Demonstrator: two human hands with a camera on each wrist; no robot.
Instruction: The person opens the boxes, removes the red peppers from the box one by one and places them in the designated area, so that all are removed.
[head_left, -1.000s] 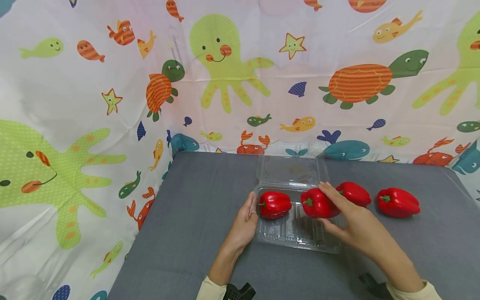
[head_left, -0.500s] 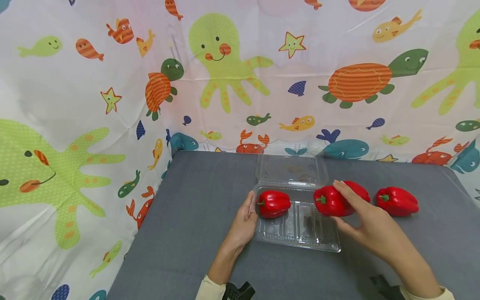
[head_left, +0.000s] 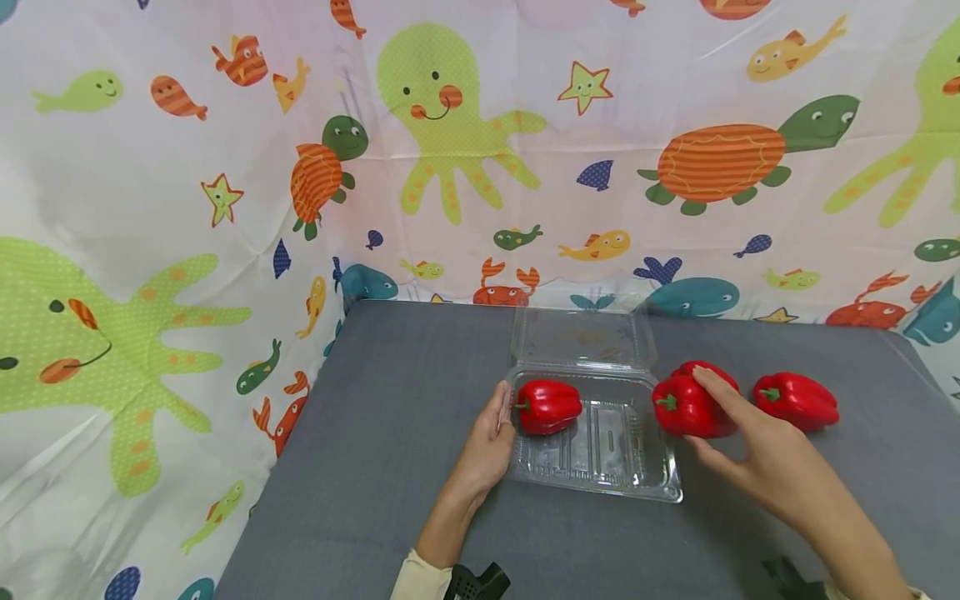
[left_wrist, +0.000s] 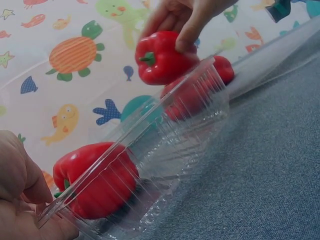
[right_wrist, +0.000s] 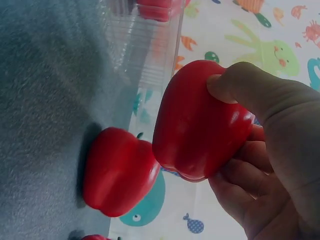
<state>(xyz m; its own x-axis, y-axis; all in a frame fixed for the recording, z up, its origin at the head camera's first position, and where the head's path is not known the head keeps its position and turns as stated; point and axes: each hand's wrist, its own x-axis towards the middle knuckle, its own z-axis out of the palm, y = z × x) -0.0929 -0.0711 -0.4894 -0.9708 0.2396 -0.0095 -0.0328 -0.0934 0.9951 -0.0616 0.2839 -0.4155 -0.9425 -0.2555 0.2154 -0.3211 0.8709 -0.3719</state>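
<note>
A clear plastic clamshell container (head_left: 615, 479) lies on the grey table with its lid (head_left: 585, 337) folded back. My left hand (head_left: 483, 454) pinches the container's left rim between thumb and fingers. Inside, at the left end, sits one red bell pepper (head_left: 551, 407), its green stem facing left. My right hand (head_left: 772, 458) grips a second red bell pepper (right_wrist: 200, 122) with the thumb on one side and fingers on the other. The left wrist view has this pepper raised, near the container's right end. It partly covers a third bell pepper (right_wrist: 120, 172) in the head view.
Another red bell pepper (head_left: 798, 402) lies on the table (head_left: 420, 400) farther right, past the partly covered one. A white curtain (head_left: 480, 192) printed with sea animals hangs along the table's back and left sides.
My right hand has moved right with its bell pepper, from over the container to its right edge, now in front of another pepper. The left hand stays on the rim.
</note>
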